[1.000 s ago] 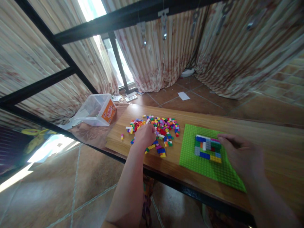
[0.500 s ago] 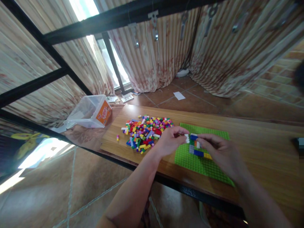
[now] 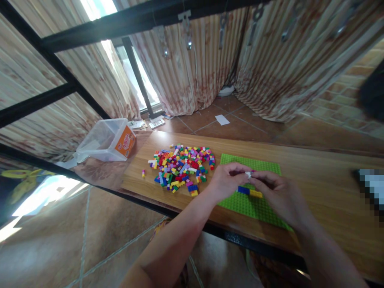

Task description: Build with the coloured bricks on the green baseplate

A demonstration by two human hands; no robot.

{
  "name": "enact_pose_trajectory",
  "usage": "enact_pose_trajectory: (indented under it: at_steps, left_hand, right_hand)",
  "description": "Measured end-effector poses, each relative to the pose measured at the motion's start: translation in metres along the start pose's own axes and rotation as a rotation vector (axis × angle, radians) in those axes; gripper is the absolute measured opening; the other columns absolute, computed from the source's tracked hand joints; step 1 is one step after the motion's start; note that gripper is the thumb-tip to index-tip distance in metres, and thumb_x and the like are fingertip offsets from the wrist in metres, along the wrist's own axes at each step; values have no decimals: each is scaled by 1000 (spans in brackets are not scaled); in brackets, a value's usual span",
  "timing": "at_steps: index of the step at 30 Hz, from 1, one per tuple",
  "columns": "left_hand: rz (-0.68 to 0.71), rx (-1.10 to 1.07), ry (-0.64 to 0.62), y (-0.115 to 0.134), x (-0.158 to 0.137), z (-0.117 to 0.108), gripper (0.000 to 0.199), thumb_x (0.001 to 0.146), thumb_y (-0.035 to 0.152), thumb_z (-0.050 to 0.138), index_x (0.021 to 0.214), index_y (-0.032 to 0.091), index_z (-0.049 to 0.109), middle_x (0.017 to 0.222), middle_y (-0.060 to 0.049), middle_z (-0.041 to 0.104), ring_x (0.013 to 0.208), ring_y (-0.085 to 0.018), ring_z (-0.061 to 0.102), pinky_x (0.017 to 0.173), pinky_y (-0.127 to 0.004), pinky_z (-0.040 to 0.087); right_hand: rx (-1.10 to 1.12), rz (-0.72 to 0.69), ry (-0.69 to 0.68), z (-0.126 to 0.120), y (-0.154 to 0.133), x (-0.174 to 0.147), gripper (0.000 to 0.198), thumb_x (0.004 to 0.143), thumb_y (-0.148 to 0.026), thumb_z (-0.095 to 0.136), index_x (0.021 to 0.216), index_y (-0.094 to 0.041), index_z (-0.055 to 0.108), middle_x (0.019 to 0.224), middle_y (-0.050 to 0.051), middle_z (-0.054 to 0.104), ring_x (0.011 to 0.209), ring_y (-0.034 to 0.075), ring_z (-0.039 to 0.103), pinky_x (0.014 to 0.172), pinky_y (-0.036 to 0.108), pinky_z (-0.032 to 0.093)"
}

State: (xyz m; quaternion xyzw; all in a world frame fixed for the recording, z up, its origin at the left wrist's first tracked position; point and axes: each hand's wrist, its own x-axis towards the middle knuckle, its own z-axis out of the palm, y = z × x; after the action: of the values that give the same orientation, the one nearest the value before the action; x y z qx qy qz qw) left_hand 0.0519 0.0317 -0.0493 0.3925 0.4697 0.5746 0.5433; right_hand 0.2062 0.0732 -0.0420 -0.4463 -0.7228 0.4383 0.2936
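The head camera looks forward and down across the long brown wooden tabletop [image 3: 327,192], seemingly from close above its near edge.

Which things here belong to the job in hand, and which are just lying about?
In use: white piece in left hand; green baseplate; blue brick and yellow brick on it; loose brick pile.

Apparently lying about: clear tub; white paper sheet.

Through my feed, striped curtains [image 3: 195,76] hang on both sides of a narrow, daylit window [image 3: 147,82]. The floor [image 3: 120,218] is brown tile with pale joints, glaring with light at far left. I see a brick-patterned wall [image 3: 339,100] rightward, dark bars [image 3: 120,31] overhead, a wooden table [image 3: 321,180] below.
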Motion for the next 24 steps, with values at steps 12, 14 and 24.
enact_pose_trajectory:
  at_steps: [12,14,24]
  left_hand:
    - [28,524,117,-12,11,-13,21,79,14,61,97,13,72,91,-6,73,78,-15,64,73,-27,52]
    - [31,586,97,-14,10,-13,23,80,16,60,99,14,72,92,-6,74,76,-15,64,72,-27,52]
    - [41,732,75,-5,5,-5,24,82,14,56,100,14,72,91,-6,74,74,-16,64,71,-27,51]
  right_hand:
    - [-361,144,209,-32,21,3,30,72,-47,61,77,-21,74,67,4,72,61,22,65,55,31,46]
    - [-405,119,199,-29,23,2,29,72,-47,60,74,-22,74,66,3,72,61,22,66,55,32,45]
    - [-518,123,140,-4,12,-5,25,78,-43,56,80,-25,72,74,2,74,67,22,67,58,32,42]
